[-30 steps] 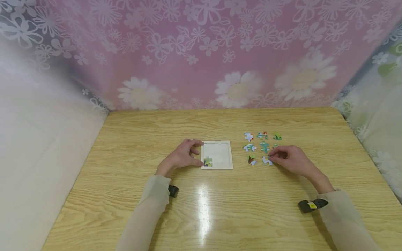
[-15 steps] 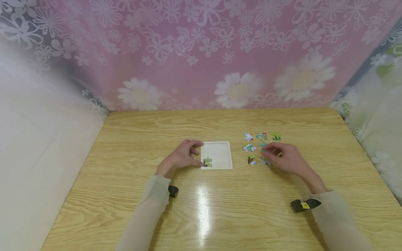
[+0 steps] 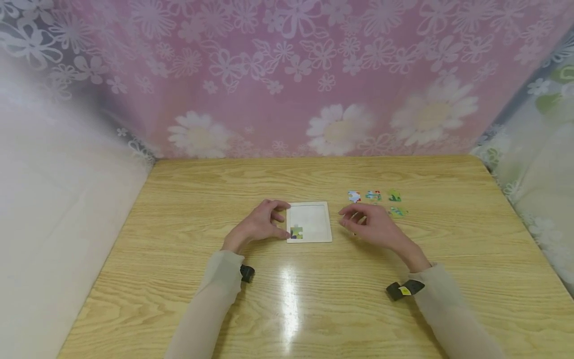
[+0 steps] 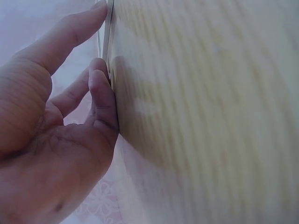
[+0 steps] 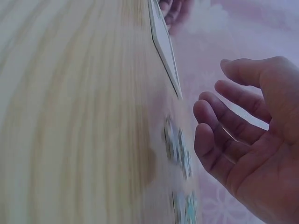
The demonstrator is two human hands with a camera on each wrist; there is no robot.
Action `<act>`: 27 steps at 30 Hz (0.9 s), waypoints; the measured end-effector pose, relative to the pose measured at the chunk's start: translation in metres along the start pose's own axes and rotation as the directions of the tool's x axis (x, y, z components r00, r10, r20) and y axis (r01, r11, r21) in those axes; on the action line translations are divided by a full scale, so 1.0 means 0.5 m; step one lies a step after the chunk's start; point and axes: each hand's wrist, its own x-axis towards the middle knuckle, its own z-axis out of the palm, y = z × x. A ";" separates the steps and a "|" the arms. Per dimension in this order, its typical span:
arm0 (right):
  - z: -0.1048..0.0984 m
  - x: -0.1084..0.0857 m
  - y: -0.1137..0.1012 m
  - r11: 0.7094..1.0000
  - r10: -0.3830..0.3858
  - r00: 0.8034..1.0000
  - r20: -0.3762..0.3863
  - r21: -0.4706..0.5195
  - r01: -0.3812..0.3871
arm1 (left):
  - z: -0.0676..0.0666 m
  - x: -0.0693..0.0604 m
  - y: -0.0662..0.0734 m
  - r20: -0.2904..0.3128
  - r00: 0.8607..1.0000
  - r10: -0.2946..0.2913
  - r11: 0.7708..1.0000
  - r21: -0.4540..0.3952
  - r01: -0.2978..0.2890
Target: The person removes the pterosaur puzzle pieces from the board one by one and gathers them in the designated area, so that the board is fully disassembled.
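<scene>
In the head view, a white square puzzle tray (image 3: pixel 316 219) lies on the table with one green jigsaw piece (image 3: pixel 296 233) in its near left corner. My left hand (image 3: pixel 257 222) holds the tray's left side, thumb at the near corner and index finger at the far one. To the right of the tray hovers my right hand (image 3: pixel 369 224), its fingers loosely bent. In the right wrist view no piece shows between those fingers (image 5: pixel 210 109). Beyond that hand lie a white jigsaw piece (image 3: pixel 354 196) and several more. Others are partly hidden beneath it.
A wood-grain table (image 3: pixel 202 189) carries everything. Green jigsaw pieces (image 3: pixel 394 195) lie at the right, one of them (image 3: pixel 398 212) just beyond the right hand. A pink floral curtain (image 3: pixel 269 99) hangs behind the far edge.
My right hand has moved left from the near right pieces toward the tray, uncovering a green piece and covering others. The left hand and tray stay put.
</scene>
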 end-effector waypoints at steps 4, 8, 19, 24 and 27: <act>0.026 0.016 -0.016 1.000 -0.028 1.000 0.013 -0.003 0.028 | -0.001 0.002 0.002 0.005 1.000 -0.007 1.000 -0.005 0.007; 0.050 0.030 -0.031 0.998 -0.057 0.997 0.050 -0.004 0.057 | -0.001 0.003 0.002 0.001 1.000 -0.014 1.000 -0.004 0.014; 0.105 0.065 -0.066 0.979 -0.159 0.982 0.106 -0.114 0.171 | 0.000 0.006 0.002 -0.012 1.000 -0.014 1.000 0.004 0.014; 0.120 0.075 -0.081 0.971 -0.107 0.981 0.161 -0.193 0.137 | 0.000 0.008 0.001 -0.006 1.000 -0.014 1.000 0.001 0.014; 0.124 0.079 -0.091 0.964 -0.114 0.977 0.183 -0.217 0.153 | 0.000 0.010 -0.001 -0.008 1.000 -0.019 1.000 0.001 0.019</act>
